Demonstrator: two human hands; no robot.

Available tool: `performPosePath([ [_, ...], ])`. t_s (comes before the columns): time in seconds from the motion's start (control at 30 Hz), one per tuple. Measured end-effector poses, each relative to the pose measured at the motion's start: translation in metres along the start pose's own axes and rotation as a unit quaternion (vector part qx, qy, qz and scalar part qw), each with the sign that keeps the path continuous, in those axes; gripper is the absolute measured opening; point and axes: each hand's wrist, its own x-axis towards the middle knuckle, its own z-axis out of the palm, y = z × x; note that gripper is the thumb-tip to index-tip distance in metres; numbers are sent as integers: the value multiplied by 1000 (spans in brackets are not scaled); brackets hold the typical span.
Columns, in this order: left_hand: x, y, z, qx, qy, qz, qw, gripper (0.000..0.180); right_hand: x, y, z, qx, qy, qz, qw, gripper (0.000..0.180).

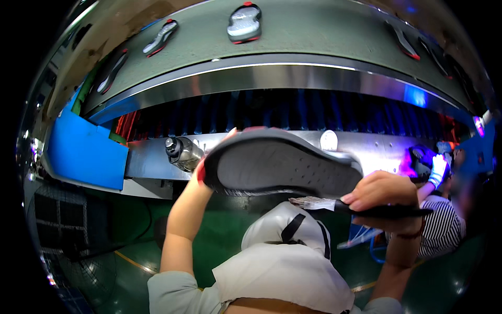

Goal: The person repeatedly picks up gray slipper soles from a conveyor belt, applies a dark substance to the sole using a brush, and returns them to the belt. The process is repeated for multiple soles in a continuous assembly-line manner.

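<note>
A dark grey shoe sole (280, 166) with a black rim and red patches is held up at mid-view, over the front edge of a metal ledge (151, 159). The left hand (199, 171) grips its left end; most of those fingers are hidden behind the sole, so their spread cannot be told. The right hand (384, 189) has its fingers closed around a black-handled brush (400, 211), whose bristle end lies just below the sole's lower edge; whether they touch is unclear.

On the ledge, a metal canister (183, 153) stands just left of the sole, and a small white round item (329, 140) sits behind it. The sole blocks the ledge between them. Dark hanging strips (230, 112) line the space beyond, under a green conveyor belt (314, 31) carrying several soles, one (244, 23) near the middle. A blue panel (86, 149) closes the left side.

White cloth (282, 269) with black straps covers much of the floor (225, 214) below. At right, a co-worker in a striped garment (442, 227) is partly cut off by the dark fisheye rim; violet glare and blur obscure what that gloved hand (439, 166) handles. The rightmost soles fade into shadow.
</note>
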Motion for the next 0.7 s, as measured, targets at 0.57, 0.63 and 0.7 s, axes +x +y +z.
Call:
performPosePath([
  [0.57,97,-107,-39,17,-180,-12,983,101,-20,127,70,162,356,238,889,15],
  [0.63,97,-109,-36,12,-206,-8,979,101,-9,124,69,143,354,218,898,13],
  [0.7,98,-108,-41,34,-210,0,977,100,1,121,73,69,352,201,912,12],
])
